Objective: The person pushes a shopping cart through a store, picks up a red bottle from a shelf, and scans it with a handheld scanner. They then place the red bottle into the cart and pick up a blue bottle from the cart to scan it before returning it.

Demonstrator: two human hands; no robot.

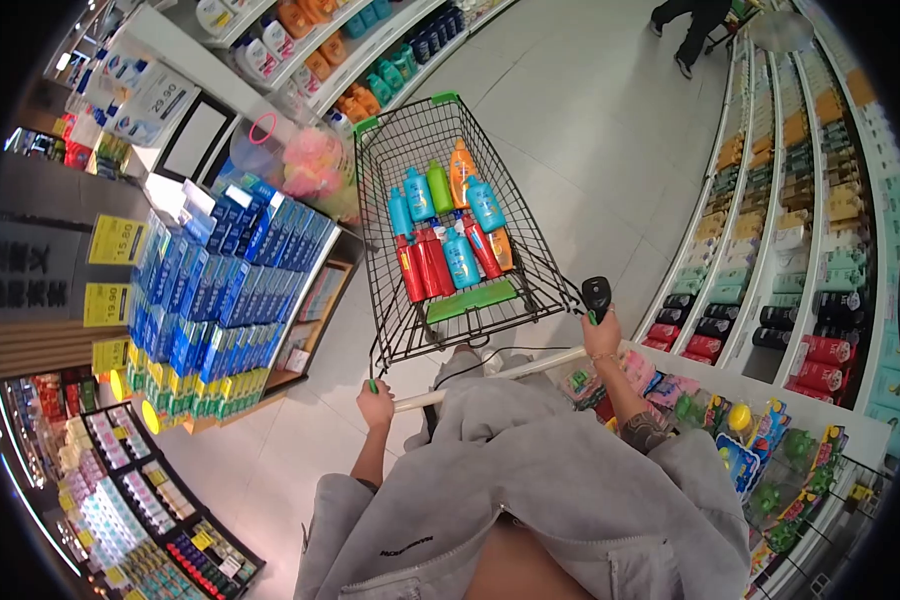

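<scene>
A black wire shopping cart (525,245) with green corner pieces stands in front of me. Inside it are several bottles: blue ones (460,258), red ones (435,262), a green one (438,188) and an orange one (461,172). My left hand (375,403) is closed around the left end of the cart's handle, where a pale bar (530,367) begins. On the right end, my right hand (600,330) is wrapped round the handle, just below a black rounded piece (596,293). My grey jacket hides part of the bar.
Stacked blue and yellow boxes (220,290) on a display stand are close on the left. Bottle shelves (370,45) run along the upper left, and long stocked shelves (740,240) line the right. Hanging colourful packets (740,460) are beside my right arm. A person (700,35) walks far ahead.
</scene>
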